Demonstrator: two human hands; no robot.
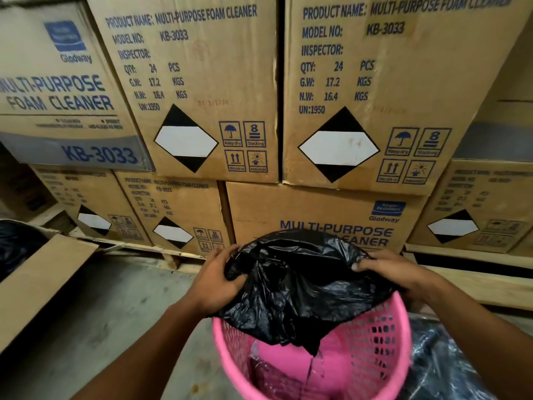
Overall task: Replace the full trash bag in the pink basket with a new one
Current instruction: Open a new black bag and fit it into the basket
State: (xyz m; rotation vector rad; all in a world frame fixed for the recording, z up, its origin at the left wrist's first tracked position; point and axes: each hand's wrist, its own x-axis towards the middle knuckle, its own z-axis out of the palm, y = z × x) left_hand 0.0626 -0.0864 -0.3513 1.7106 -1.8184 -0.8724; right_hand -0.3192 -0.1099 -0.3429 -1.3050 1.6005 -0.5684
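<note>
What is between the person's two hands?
In the head view, the black trash bag spans between left hand and right hand, over the pink basket.

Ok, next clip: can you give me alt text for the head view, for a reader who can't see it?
Two bare hands, left hand and right hand, hold a crumpled black trash bag over an open pink basket, its tail hanging inside. Behind stand stacked cardboard boxes printed "Multi-Purpose Foam Cleaner" on wooden pallets.

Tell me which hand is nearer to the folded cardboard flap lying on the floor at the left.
Left. The left hand grips the black bag on the side facing the cardboard flap; the right hand holds the bag's far side, farther away.
</note>
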